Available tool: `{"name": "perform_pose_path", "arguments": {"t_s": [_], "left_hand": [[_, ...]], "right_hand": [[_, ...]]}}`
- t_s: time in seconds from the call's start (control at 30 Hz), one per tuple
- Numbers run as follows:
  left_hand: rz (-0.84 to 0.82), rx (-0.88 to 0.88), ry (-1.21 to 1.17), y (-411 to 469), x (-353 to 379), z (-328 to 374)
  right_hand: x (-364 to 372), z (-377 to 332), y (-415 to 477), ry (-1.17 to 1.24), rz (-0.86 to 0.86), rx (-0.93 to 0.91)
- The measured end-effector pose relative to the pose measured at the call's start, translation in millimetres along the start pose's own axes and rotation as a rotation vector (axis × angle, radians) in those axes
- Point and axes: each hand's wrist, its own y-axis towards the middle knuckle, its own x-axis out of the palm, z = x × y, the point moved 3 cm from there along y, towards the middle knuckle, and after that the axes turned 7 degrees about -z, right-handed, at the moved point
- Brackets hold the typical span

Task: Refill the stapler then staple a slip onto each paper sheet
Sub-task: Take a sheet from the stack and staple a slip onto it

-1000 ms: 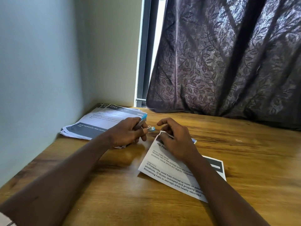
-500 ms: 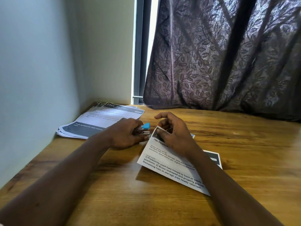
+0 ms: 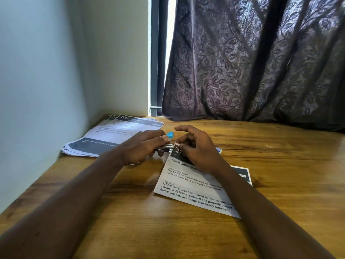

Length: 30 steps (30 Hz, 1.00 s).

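Stapler at the corner of the sheet, both hands in close.

The dark leaf-patterned curtain (image 3: 252,62) hangs behind the wooden table (image 3: 280,165). A fanned stack of printed papers (image 3: 112,135) lies at the far left by the wall. A single printed sheet (image 3: 190,189) lies flat mid-table, angled. The left hand (image 3: 141,148) curls its fingers round the stapler (image 3: 166,146), whose blue top points up and whose metal nose sits right at the sheet's top-left corner. The right hand (image 3: 197,146) pinches that same dark-banded corner with thumb and curled fingers, its forefinger lifted clear. A small blue-edged item (image 3: 219,150) peeks out just behind the right hand, mostly hidden.
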Motion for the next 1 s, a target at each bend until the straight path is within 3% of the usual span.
{"name": "perform_pose_path", "arguments": {"t_s": [0.27, 0.53, 0.83, 1.0], "left_hand": [[-0.012, -0.071, -0.01, -1, -3, -4], [-0.143, -0.045, -0.092, 2, -1, -3], [-0.149, -0.055, -0.254, 5, -3, -12], [-0.175, -0.083, -0.228, 5, -3, -12]], "right_hand": [[2, 5, 2, -0.008, 0.007, -0.014], [1, 3, 3, -0.016, 0.007, -0.04], [3, 0, 1, 0.022, 0.037, -0.1], [2, -3, 0, 0.079, 0.051, -0.104]]}}
